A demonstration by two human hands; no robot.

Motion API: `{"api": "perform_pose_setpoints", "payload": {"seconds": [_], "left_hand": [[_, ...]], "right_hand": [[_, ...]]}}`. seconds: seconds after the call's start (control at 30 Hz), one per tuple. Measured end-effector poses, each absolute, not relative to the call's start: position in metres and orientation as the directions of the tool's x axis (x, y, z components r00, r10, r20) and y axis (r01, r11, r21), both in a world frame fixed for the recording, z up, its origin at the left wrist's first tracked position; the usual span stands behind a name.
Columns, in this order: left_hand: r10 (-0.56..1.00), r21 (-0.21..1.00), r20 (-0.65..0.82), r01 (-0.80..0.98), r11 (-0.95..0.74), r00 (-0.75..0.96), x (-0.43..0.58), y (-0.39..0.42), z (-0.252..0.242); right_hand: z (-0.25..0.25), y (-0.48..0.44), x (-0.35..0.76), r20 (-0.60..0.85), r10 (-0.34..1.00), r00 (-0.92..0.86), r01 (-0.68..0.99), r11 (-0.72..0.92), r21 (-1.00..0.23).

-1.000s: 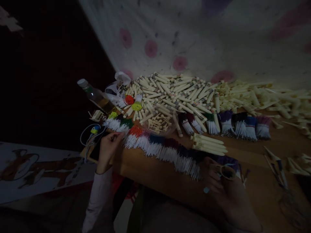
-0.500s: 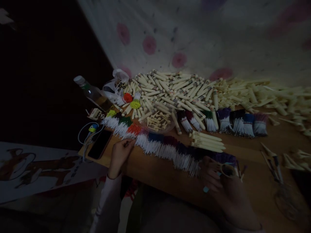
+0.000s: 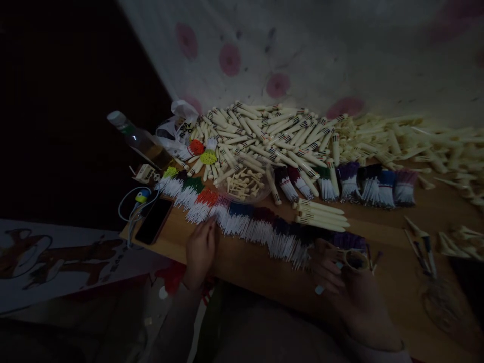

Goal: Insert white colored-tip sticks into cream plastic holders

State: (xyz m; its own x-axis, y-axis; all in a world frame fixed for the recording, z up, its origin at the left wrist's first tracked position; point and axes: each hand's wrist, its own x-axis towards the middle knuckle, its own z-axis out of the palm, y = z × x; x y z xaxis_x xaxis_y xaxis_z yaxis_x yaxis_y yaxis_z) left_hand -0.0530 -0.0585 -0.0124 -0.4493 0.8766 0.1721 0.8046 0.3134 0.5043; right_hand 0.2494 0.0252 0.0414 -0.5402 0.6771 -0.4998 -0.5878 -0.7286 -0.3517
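My left hand (image 3: 200,249) rests at the table's front edge with its fingers drawn together. The fingertips touch the near end of a long row of white pen refills with coloured ends (image 3: 257,229). What they pinch is too dark to make out. My right hand (image 3: 330,272) is closed around a cream pen barrel (image 3: 355,259) whose round open end faces me. A few thin refills stick out beside the barrel. Just beyond it lie several assembled cream pens (image 3: 323,219).
A big heap of cream pens (image 3: 264,141) fills the back of the wooden table (image 3: 389,272). In front stand a clear bowl of small parts (image 3: 245,186) and refill bundles (image 3: 370,189). A phone (image 3: 154,228), cable (image 3: 138,199), bottle (image 3: 136,141) and plastic bag (image 3: 179,131) crowd the left corner.
My left hand has slid rightward along the refill row, from beside the phone to the orange and blue section. The right hand has hardly moved.
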Motion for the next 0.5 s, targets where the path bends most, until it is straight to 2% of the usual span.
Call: {"api": "perform_pose_setpoints", "payload": {"seconds": [0.17, 0.3, 0.5], "left_hand": [[0.932, 0.341, 0.23, 0.92, 0.193, -0.281, -0.006, -0.059, -0.045], [0.973, 0.217, 0.17, 0.969, 0.118, -0.156, 0.019, -0.06, -0.059], [0.995, 0.08, 0.08, 0.995, 0.057, -0.063, 0.028, -0.065, -0.045]], "right_hand": [[0.041, 0.023, 0.245, -0.518, 0.659, -0.545, -0.591, -0.74, -0.321], [0.041, 0.021, 0.242, -0.512, 0.652, -0.559, -0.581, -0.749, -0.319], [0.036, 0.021, 0.241, -0.494, 0.661, -0.565, -0.578, -0.744, -0.336]]}}
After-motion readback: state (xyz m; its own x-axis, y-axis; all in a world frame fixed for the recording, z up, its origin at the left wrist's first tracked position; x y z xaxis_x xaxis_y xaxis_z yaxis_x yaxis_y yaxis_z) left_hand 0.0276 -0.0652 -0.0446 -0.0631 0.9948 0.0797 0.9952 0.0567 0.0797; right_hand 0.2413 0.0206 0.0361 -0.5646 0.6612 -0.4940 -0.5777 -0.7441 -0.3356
